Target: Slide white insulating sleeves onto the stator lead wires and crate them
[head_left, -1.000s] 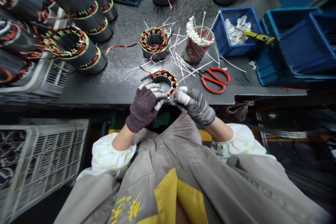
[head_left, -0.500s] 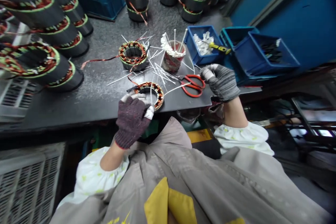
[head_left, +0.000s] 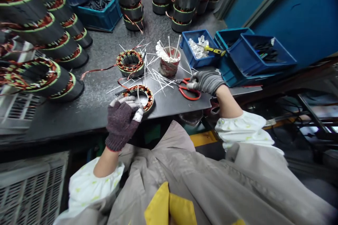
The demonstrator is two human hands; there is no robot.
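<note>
My left hand (head_left: 123, 117), in a dark purple knitted glove with whitish fingertips, grips the near-left rim of a copper-wound stator (head_left: 150, 100) at the table's front edge. Its thumb lies by the bore, and a white tie strip (head_left: 138, 93) stands up through the ring. My right hand (head_left: 207, 81), in a grey striped glove, has its fingers closed at the upper handle of red-handled scissors (head_left: 189, 95), which lie on the table. The fingertips partly hide that handle. Behind the first stator sits a second stator (head_left: 130, 64) with a copper lead stretching left.
Loose white strips (head_left: 160, 77) lie around a cup (head_left: 169, 66) of strips. Blue bins (head_left: 203, 61) stand at right, one with a yellow-handled tool (head_left: 215, 50) across it. Stacked stators (head_left: 63, 47) rise at left and back, near a bin (head_left: 105, 15) of black pieces.
My right hand has moved left and down onto the scissors' handle. My left hand stays on the stator. The whole view has shifted slightly.
</note>
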